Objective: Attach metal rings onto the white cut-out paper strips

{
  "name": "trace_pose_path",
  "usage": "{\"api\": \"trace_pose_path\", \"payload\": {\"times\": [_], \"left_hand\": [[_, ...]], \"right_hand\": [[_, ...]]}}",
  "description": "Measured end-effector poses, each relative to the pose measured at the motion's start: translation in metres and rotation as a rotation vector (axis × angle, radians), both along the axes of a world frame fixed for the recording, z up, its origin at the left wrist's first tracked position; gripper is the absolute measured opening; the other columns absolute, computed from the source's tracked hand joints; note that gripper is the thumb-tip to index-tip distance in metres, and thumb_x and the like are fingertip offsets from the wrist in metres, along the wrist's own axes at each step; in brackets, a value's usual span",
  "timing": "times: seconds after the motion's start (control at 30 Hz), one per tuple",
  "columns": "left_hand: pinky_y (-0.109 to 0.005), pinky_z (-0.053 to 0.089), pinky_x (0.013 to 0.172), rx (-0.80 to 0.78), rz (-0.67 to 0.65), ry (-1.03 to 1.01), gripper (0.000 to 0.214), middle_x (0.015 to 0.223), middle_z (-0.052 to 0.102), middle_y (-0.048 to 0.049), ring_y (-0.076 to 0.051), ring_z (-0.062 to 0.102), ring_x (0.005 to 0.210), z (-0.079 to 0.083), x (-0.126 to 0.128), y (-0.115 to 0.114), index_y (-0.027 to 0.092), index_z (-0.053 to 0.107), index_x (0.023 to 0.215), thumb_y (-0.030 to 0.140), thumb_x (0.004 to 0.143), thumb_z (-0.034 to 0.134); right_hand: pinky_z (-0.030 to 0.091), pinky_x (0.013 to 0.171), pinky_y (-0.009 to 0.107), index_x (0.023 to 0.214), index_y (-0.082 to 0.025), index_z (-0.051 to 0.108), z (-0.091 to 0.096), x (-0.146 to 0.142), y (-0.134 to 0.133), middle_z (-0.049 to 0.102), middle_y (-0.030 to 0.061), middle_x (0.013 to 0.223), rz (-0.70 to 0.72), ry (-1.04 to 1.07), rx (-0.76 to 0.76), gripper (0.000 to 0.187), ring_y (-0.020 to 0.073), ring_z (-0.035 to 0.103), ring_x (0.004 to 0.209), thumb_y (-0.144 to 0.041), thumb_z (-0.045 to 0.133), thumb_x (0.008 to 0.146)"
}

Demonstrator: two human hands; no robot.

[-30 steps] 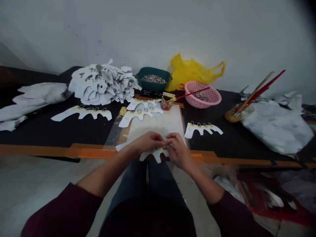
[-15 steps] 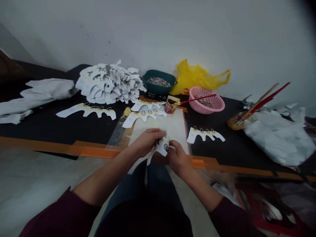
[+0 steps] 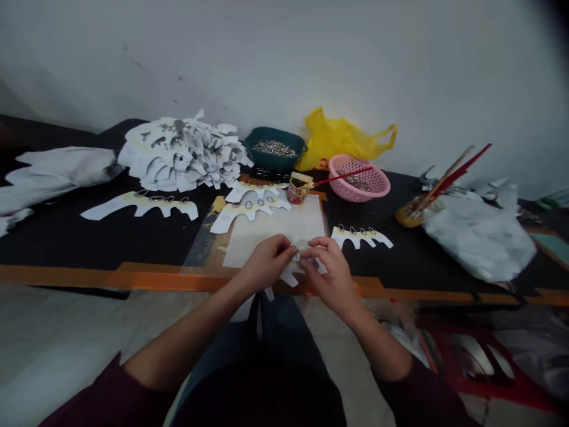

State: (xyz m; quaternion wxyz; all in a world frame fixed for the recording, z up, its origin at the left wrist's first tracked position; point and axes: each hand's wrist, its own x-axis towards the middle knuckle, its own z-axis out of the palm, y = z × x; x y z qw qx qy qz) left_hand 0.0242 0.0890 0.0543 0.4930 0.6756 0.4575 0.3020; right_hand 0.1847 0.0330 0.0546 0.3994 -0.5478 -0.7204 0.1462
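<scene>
While both hands meet at the near edge of the worktop (image 3: 111,237), we see the left hand (image 3: 265,262) with its grip pinched together on a white cut-out (image 3: 291,276), thumb and forefinger closed on its top edge. Opposite it is the right hand (image 3: 332,277), fingers curled, its grip clamped on the same piece. The cut-out sits between the two hands, right at the worktop's front rim, its lower tabs hanging past the edge. Just behind lies a pale board (image 3: 284,225), with a small pot (image 3: 296,190) at its far end. Right of the board we have a white strip (image 3: 361,236) carrying metal rings. Further back are a heap of white pieces (image 3: 182,151), a green tub (image 3: 274,153) and a pink basket (image 3: 361,179).
</scene>
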Motion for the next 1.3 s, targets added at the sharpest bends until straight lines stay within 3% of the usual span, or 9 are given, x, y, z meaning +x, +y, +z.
{"api": "trace_pose_path", "payload": {"times": [0.17,0.27,0.37,0.53,0.73,0.93,1.07,1.2,1.3], "left_hand": [[-0.022,0.033,0.053,0.011,-0.04,-0.009,0.02,0.06,0.05,0.003,-0.012,0.044,0.058,-0.006,-0.001,-0.005,0.018,0.053,0.069,0.035,0.078,0.049],[-0.022,0.036,0.054,-0.079,-0.06,-0.071,0.021,0.063,0.051,0.003,-0.012,0.046,0.06,-0.007,-0.001,-0.008,0.017,0.054,0.072,0.036,0.079,0.048],[-0.022,0.038,0.055,-0.185,-0.078,-0.159,0.023,0.067,0.052,0.0027,-0.011,0.048,0.062,-0.006,-0.002,-0.012,0.017,0.053,0.076,0.04,0.079,0.048],[-0.023,0.041,0.06,-0.189,-0.11,-0.208,0.022,0.074,0.055,0.0009,-0.012,0.051,0.069,-0.007,-0.005,-0.014,0.016,0.054,0.078,0.037,0.075,0.057],[-0.023,0.042,0.063,-0.295,0.026,-0.373,0.018,0.072,0.057,0.0014,-0.011,0.052,0.065,-0.016,0.0,-0.015,0.016,0.054,0.075,0.03,0.069,0.063],[-0.022,0.04,0.058,-0.231,0.164,-0.316,0.014,0.066,0.057,0.0024,-0.011,0.052,0.061,-0.028,0.003,-0.018,0.016,0.056,0.071,0.027,0.066,0.063],[-0.023,0.041,0.056,-0.183,0.163,-0.224,0.013,0.067,0.059,0.0014,-0.012,0.053,0.062,-0.029,0.0,-0.021,0.017,0.057,0.074,0.029,0.069,0.06],[-0.024,0.043,0.059,-0.16,0.16,-0.224,0.012,0.068,0.06,0.0007,-0.013,0.055,0.064,-0.026,0.0,-0.022,0.017,0.057,0.073,0.028,0.069,0.06],[-0.023,0.041,0.056,-0.236,0.162,-0.302,0.014,0.064,0.058,0.0022,-0.011,0.053,0.059,-0.025,0.0,-0.021,0.017,0.056,0.071,0.028,0.067,0.062]], "right_hand": [[0.046,0.08,0.033,0.081,-0.022,0.06,-0.017,-0.006,0.005,0.053,0.0051,0.099,-0.078,0.099,-0.053,0.008,0.0186,0.054,0.093,-0.019,0.061,0.074],[0.047,0.076,0.03,0.081,-0.021,0.059,-0.023,-0.008,0.006,0.053,0.0051,0.098,-0.08,0.139,-0.072,0.009,0.0165,0.055,0.088,-0.016,0.06,0.073],[0.047,0.077,0.03,0.079,-0.02,0.059,-0.023,-0.009,0.006,0.053,0.0053,0.097,-0.091,0.171,-0.104,0.008,0.0161,0.055,0.088,-0.015,0.061,0.072],[0.043,0.085,0.035,0.069,-0.019,0.06,-0.018,-0.009,0.007,0.053,0.0055,0.098,-0.096,0.164,-0.165,0.004,0.0189,0.052,0.096,-0.017,0.063,0.07],[0.043,0.085,0.039,0.065,-0.019,0.058,-0.019,-0.019,0.005,0.05,0.0074,0.106,-0.176,0.197,-0.129,0.007,0.0221,0.049,0.102,-0.016,0.06,0.07],[0.029,0.098,0.052,0.074,-0.022,0.057,-0.027,-0.03,-0.008,0.044,0.007,0.117,-0.182,-0.073,0.196,0.006,0.0278,0.035,0.117,-0.016,0.056,0.075],[0.032,0.095,0.049,0.083,-0.022,0.058,-0.021,-0.025,-0.007,0.04,0.0083,0.119,-0.218,-0.083,0.157,0.009,0.0281,0.035,0.116,-0.025,0.06,0.075],[0.035,0.093,0.047,0.073,-0.021,0.059,-0.017,-0.022,-0.002,0.043,0.0077,0.117,-0.14,-0.063,0.064,0.003,0.0269,0.036,0.115,-0.022,0.059,0.076],[0.036,0.093,0.047,0.068,-0.021,0.056,-0.021,-0.027,-0.003,0.043,0.0073,0.119,-0.142,-0.016,0.054,0.007,0.0263,0.036,0.117,-0.018,0.056,0.075]]}}
